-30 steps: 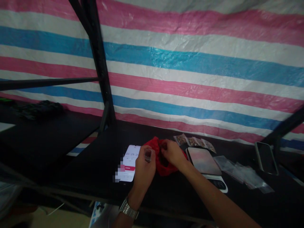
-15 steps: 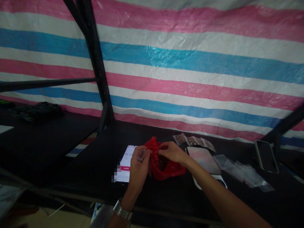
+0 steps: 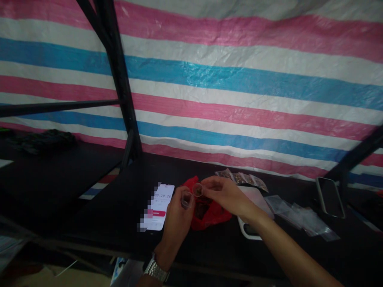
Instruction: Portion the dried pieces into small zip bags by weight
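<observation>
My left hand (image 3: 178, 215) is closed around a small clear plastic bag (image 3: 187, 200), its mouth spread open toward me. In the fingers of my right hand (image 3: 224, 196) is a small clear cup (image 3: 197, 189), tilted close to the bag's mouth, with a little dark matter inside. Below both hands lies an open red plastic bag (image 3: 214, 217) holding brownish contents that I cannot make out. Just right of it, partly behind my right forearm, stands a white digital scale (image 3: 249, 232).
A phone with a running timer (image 3: 158, 213) lies to the left. Several filled small bags (image 3: 241, 178) line the back. Flat clear bags (image 3: 303, 217) spread out at right, near a dark-screened phone (image 3: 330, 197). A black post (image 3: 124, 87) rises behind the black table (image 3: 110, 207).
My right hand has come up out of the red bag with the small clear cup, which now shows beside the clear bag in my left hand. The view has shifted slightly.
</observation>
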The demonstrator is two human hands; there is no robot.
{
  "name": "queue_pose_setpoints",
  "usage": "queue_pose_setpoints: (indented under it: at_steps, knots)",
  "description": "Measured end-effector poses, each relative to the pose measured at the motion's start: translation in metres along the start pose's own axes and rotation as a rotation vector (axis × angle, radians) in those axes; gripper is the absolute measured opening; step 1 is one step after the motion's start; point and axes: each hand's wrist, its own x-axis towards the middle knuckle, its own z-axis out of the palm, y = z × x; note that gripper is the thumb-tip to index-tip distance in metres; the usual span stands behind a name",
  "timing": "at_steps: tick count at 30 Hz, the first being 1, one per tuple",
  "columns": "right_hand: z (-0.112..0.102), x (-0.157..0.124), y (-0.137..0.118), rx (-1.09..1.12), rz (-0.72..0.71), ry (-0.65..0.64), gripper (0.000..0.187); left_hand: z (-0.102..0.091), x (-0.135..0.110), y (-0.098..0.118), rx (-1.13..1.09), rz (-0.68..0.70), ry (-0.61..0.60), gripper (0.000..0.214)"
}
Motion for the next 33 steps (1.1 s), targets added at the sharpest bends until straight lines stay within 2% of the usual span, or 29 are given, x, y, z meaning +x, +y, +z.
queue_pose_setpoints:
  at_steps: [4,7,10,13,15,17,20,22,25,28,30,33]
  knots:
    - [0.02,-0.007,-0.006,-0.35,-0.236,0.055,0.021,0.001,0.0,0.003,-0.004,-0.042,-0.026,0.025]
    - [0.027,-0.013,-0.006,-0.593,-0.444,0.063,0.03,0.001,0.0,0.003,-0.009,-0.065,-0.031,0.031]
    - [0.026,-0.016,-0.005,-0.669,-0.546,0.071,0.035,0.001,0.0,0.003,-0.004,-0.056,-0.001,0.029]
    - [0.022,-0.015,-0.006,-0.656,-0.567,0.095,0.038,0.002,0.001,0.002,-0.014,-0.019,0.031,0.027]
    - [0.018,-0.014,-0.007,-0.656,-0.526,0.155,0.036,0.003,0.001,0.002,-0.019,-0.004,0.053,0.022]
    - [0.014,-0.011,-0.005,-0.713,-0.398,0.198,0.031,0.003,0.002,0.001,-0.03,0.012,0.078,0.018]
    - [0.013,-0.006,0.004,-0.868,-0.109,0.141,0.02,0.004,0.005,0.001,-0.047,0.016,0.137,0.014]
    - [0.019,-0.002,0.012,-0.97,0.004,0.094,0.019,0.004,0.006,0.001,-0.044,0.0,0.184,0.014]
    - [0.03,0.008,0.02,-1.115,0.031,0.129,0.028,0.006,0.007,0.002,-0.047,-0.017,0.24,0.017]
    - [0.036,0.02,0.022,-1.157,0.036,0.198,0.037,0.008,0.009,0.003,-0.061,-0.027,0.276,0.02]
    - [0.033,0.027,0.024,-1.141,0.037,0.22,0.04,0.01,0.01,0.004,-0.06,-0.046,0.292,0.023]
    - [0.024,0.033,0.03,-1.083,0.026,0.22,0.034,0.01,0.013,0.005,-0.077,-0.095,0.29,0.03]
